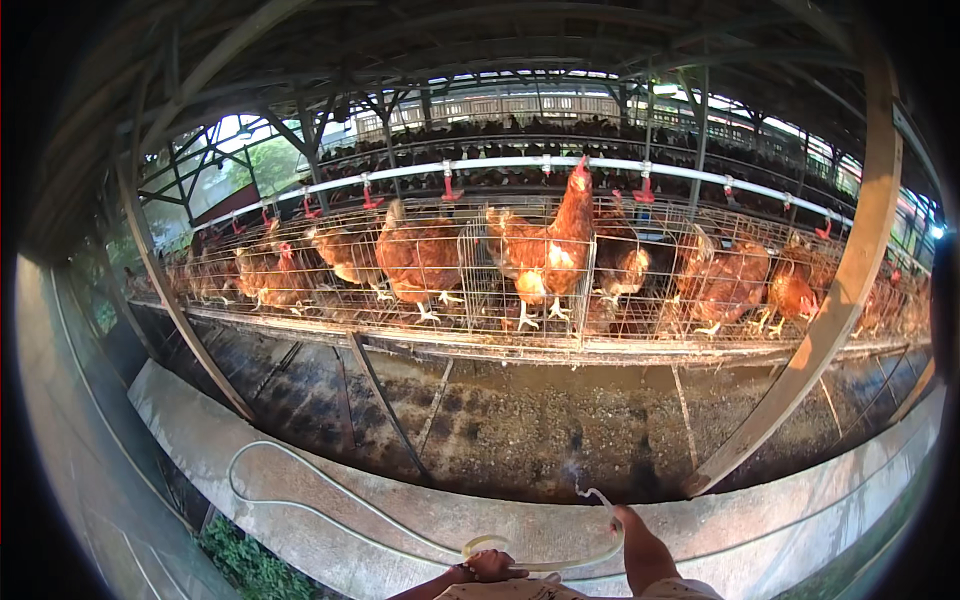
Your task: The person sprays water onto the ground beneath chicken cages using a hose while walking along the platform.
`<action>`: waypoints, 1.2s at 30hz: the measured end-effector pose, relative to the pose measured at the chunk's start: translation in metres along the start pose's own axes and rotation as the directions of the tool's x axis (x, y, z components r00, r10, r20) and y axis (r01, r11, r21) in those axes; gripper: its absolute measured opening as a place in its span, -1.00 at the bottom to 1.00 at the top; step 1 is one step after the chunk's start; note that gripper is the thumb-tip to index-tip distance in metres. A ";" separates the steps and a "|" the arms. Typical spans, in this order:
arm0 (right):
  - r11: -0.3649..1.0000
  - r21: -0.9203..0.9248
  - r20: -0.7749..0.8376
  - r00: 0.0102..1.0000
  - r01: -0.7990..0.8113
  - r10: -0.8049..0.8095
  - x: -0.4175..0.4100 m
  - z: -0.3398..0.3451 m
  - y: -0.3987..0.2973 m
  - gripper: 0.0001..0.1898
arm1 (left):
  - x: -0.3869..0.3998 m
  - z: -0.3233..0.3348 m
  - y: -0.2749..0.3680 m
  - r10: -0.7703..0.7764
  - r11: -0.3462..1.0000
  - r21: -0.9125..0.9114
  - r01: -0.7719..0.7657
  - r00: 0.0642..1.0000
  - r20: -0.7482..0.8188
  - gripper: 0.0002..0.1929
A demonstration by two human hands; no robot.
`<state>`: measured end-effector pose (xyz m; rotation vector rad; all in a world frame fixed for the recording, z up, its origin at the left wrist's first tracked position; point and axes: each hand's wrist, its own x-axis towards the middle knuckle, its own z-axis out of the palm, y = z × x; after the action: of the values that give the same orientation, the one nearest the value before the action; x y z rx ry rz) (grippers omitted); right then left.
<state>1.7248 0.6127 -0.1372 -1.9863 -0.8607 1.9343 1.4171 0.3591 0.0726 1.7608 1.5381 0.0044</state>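
A pale, see-through hose (577, 564) runs between my two hands near the bottom of the view. My right hand (624, 517) grips it close to its outlet, arm stretched forward. From there a thin stream of water (596, 495) curves towards the dark, dropping-covered ground (525, 420) under the cages. Lower and further left, my left hand (491, 564) is closed around a bend of the same hose. More hose lies in a long loop on the concrete ledge (360, 480) to the left.
Brown hens (420, 255) stand in a row of wire cages (472, 277) ahead. A white water pipe (510, 163) with red drinkers (451, 189) runs above them. Wooden posts (832, 315) slant up on both sides. Green plants (255, 562) grow below the ledge at lower left.
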 end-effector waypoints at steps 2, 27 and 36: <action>0.795 -0.607 0.020 0.999 -0.022 0.043 0.037 -0.011 0.003 -0.67 | 0.001 -0.010 0.009 -0.084 0.996 -0.006 0.085 0.996 0.041 -0.33; 0.951 -0.270 0.264 0.962 0.149 -0.076 0.045 0.033 0.118 -0.51 | -0.042 0.031 0.037 0.009 0.978 0.211 0.005 0.998 -0.065 -0.73; 0.989 -0.083 -0.041 0.992 -0.123 0.120 -0.035 0.076 0.073 -0.74 | -0.069 -0.031 -0.006 -0.151 0.988 0.045 0.148 0.986 0.076 -0.26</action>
<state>1.6706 0.5176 -0.1557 -2.1636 -0.8452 1.9496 1.3793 0.3175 0.1230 1.6513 1.6188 -0.1694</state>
